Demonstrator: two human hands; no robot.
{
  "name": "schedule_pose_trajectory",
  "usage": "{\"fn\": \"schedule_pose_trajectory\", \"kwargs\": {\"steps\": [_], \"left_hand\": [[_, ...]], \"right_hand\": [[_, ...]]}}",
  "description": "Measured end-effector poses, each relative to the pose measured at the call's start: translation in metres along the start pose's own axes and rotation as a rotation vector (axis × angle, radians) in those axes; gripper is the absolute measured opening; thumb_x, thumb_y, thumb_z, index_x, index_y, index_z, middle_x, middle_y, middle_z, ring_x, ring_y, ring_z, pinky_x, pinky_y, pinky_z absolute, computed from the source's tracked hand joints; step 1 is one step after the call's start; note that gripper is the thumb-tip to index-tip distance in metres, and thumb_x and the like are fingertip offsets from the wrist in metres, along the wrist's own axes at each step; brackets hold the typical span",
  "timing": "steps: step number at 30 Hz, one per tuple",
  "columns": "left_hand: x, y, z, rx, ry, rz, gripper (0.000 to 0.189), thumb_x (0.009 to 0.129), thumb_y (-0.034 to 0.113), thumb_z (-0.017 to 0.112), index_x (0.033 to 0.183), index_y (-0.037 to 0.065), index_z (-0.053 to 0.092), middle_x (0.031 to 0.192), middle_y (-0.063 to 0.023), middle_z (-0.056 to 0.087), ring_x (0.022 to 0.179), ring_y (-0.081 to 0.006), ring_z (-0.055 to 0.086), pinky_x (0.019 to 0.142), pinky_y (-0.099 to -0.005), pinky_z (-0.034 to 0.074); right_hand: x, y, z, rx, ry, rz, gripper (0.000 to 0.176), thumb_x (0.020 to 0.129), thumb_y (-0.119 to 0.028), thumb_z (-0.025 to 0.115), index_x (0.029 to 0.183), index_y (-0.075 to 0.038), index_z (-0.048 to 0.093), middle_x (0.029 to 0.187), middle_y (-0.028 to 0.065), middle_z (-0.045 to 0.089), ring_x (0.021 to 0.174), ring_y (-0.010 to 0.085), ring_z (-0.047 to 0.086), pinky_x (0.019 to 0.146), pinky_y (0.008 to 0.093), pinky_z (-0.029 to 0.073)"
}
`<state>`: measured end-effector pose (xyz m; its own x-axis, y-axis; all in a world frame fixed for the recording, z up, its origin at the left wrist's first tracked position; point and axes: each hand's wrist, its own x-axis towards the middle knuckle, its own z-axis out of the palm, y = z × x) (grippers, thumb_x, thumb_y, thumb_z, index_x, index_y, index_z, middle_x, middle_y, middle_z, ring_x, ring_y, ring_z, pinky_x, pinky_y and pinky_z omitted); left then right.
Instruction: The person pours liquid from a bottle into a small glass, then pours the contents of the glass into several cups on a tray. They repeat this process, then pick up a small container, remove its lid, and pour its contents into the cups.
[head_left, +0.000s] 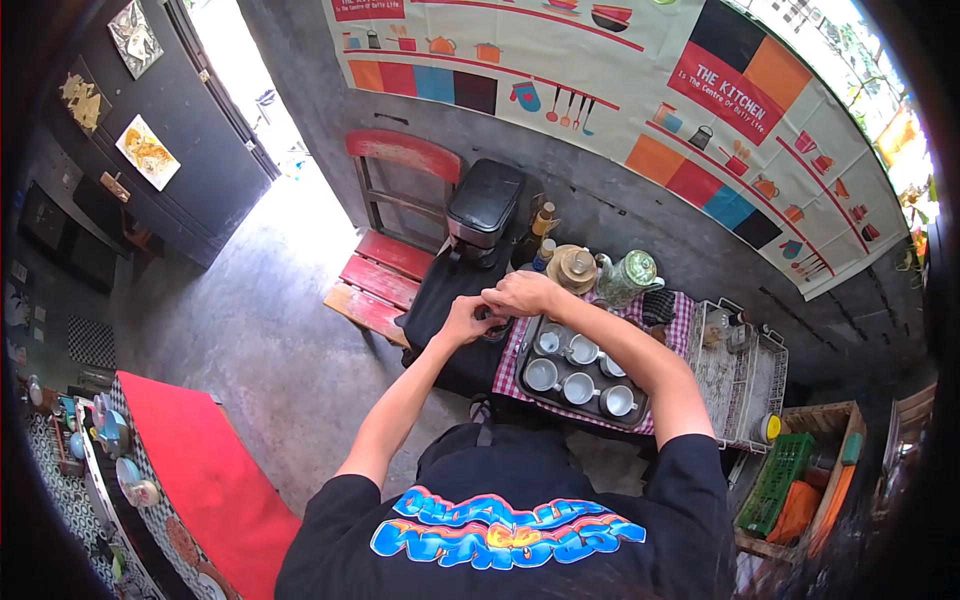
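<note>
Both hands meet over the black-covered end of the table. My left hand (pixel 466 321) is closed, its fingers curled around a small dark object (pixel 490 316) that is mostly hidden. From above, my right hand (pixel 522 294) reaches in with fingers pinched together at the same spot; what they grip cannot be made out. Just right of the hands is a dark tray (pixel 530 384) holding several white cups (pixel 578 388). Behind them stand a green patterned teapot (pixel 632 275), a stack of tan dishes (pixel 573 268) and a bottle with a gold-coloured cap (pixel 543 218).
A black bin-like container (pixel 486 200) stands at the table's back left, beside a red wooden chair (pixel 385 265). To the right are a white wire rack (pixel 735 380) and a wooden crate (pixel 850 440) with a green basket (pixel 780 480). A red-topped table (pixel 200 460) is at lower left.
</note>
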<state>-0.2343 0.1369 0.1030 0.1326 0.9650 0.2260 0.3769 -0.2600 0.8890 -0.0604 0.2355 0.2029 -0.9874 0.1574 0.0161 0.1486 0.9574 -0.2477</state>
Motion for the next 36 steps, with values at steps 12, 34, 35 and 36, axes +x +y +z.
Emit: {"fn": "schedule_pose_trajectory", "kwargs": {"steps": [12, 34, 35, 36], "left_hand": [[-0.006, 0.000, 0.011, -0.173, 0.118, 0.037, 0.043, 0.076, 0.011, 0.086, 0.115, 0.000, 0.071, 0.099, -0.0125, 0.076, 0.086, -0.0107, 0.069, 0.080, -0.0297, 0.055], [-0.001, 0.001, 0.003, -0.250, -0.027, -0.039, 0.041, 0.076, 0.007, 0.085, 0.115, 0.001, 0.071, 0.092, -0.0059, 0.075, 0.082, -0.0054, 0.063, 0.075, -0.0251, 0.052], [-0.001, 0.004, 0.001, -0.245, -0.028, -0.027, 0.041, 0.076, 0.006, 0.085, 0.115, 0.001, 0.071, 0.092, -0.0056, 0.075, 0.082, -0.0052, 0.062, 0.075, -0.0250, 0.052], [-0.001, 0.006, 0.001, -0.242, -0.030, -0.015, 0.041, 0.076, 0.006, 0.085, 0.114, 0.000, 0.071, 0.091, -0.0053, 0.075, 0.081, -0.0050, 0.062, 0.074, -0.0250, 0.052]], "right_hand": [[-0.011, -0.045, 0.038, -0.142, 0.505, 0.562, 0.046, 0.092, -0.051, 0.063, 0.085, -0.007, 0.056, 0.071, 0.0154, 0.066, 0.069, 0.0353, 0.069, 0.056, 0.0441, 0.054], [-0.014, -0.006, 0.039, -0.051, 0.287, 0.294, 0.052, 0.093, -0.051, 0.062, 0.073, -0.003, 0.059, 0.067, 0.0190, 0.066, 0.067, 0.0377, 0.069, 0.063, 0.0465, 0.055], [-0.013, -0.005, 0.037, -0.065, 0.243, 0.287, 0.053, 0.093, -0.052, 0.061, 0.074, -0.003, 0.060, 0.067, 0.0187, 0.066, 0.067, 0.0373, 0.069, 0.063, 0.0462, 0.055], [-0.013, -0.004, 0.034, -0.084, 0.204, 0.254, 0.053, 0.093, -0.052, 0.061, 0.074, -0.003, 0.060, 0.067, 0.0181, 0.066, 0.067, 0.0370, 0.069, 0.063, 0.0459, 0.055]]}}
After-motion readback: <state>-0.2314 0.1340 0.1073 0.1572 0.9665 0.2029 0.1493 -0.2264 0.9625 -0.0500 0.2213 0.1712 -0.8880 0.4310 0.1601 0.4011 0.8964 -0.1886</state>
